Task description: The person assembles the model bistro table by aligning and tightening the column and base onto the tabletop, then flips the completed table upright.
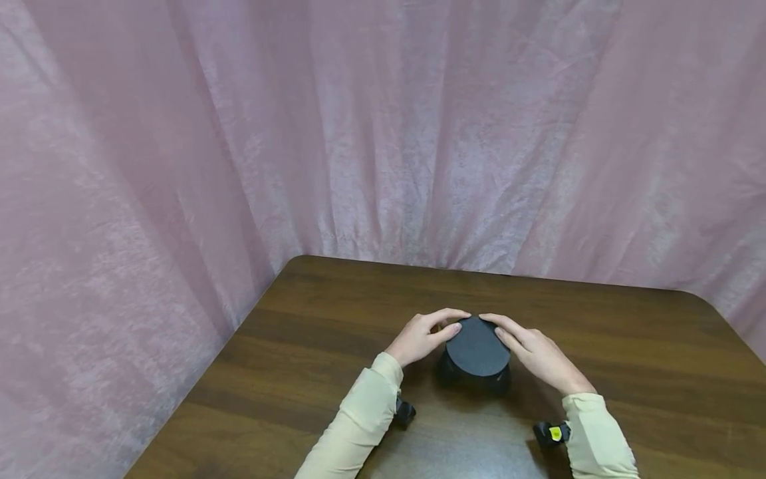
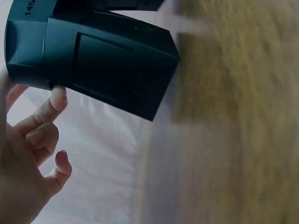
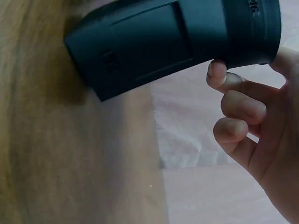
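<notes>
A black stand [image 1: 479, 349] with a flat, round, finely ribbed top and thick angular legs is held between both hands over the table. My left hand [image 1: 421, 338] grips the left side of its rim, thumb on the top's edge. From the other side, my right hand [image 1: 541, 356] grips the rim in the same way. In the left wrist view a broad leg [image 2: 112, 60] with a recessed panel points toward the table, and the other left fingers curl below the rim. A similar leg [image 3: 145, 44] shows in the right wrist view. Whether the legs touch the wood is unclear.
The brown wooden table [image 1: 287, 372] has rounded far corners. Behind it and along the left hangs a pink curtain [image 1: 383, 133]. Dark wrist-worn devices sit under both sleeves, the right one [image 1: 550, 434] with a yellow label.
</notes>
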Motion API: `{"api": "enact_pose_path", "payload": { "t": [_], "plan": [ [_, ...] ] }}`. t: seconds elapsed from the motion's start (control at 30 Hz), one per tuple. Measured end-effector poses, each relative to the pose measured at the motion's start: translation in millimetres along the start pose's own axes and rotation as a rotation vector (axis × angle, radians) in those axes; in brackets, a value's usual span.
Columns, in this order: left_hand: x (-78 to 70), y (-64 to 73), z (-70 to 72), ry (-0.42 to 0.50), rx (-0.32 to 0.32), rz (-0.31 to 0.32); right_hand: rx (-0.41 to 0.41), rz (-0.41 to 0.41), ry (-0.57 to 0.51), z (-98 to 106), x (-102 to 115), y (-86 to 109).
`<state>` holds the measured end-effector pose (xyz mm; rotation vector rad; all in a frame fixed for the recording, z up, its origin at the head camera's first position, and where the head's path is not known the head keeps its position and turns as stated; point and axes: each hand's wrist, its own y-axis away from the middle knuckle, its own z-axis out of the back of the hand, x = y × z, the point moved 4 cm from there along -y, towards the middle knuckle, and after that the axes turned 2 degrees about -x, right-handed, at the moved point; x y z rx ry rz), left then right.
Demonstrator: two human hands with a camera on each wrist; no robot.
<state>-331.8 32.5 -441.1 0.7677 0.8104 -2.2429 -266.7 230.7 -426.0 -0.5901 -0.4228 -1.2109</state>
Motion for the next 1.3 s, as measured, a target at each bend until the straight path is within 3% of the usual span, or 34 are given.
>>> {"api": "enact_pose_path", "payload": {
  "t": [0.1, 0.27, 0.4, 0.57, 0.83, 1.03, 1.3],
  "plan": [
    [5.1, 1.1, -4.1, 0.022, 0.021, 0.037, 0.047, -0.009, -0.077, -6, -5, -0.8],
    [12.4, 6.5, -10.4, 0.133, 0.088, 0.119, 0.120, -0.047, -0.252, -16, -12, 2.0],
    [12.7, 10.3, -9.5, 0.170, 0.100, 0.139, 0.159, -0.072, -0.321, -19, -12, 3.8],
    [4.8, 11.5, -5.7, 0.192, 0.100, 0.143, 0.190, -0.104, -0.344, -17, -9, 4.2],
    [10.2, 10.1, -16.1, 0.209, 0.110, 0.164, 0.182, -0.155, -0.356, -19, -14, 10.8],
    [9.4, 13.5, -16.7, 0.205, 0.100, 0.186, 0.183, -0.130, -0.359, -20, -14, 10.7],
    [12.1, 18.8, -20.7, 0.232, 0.135, 0.227, 0.193, -0.150, -0.290, -21, -11, 12.4]
  ]
}}
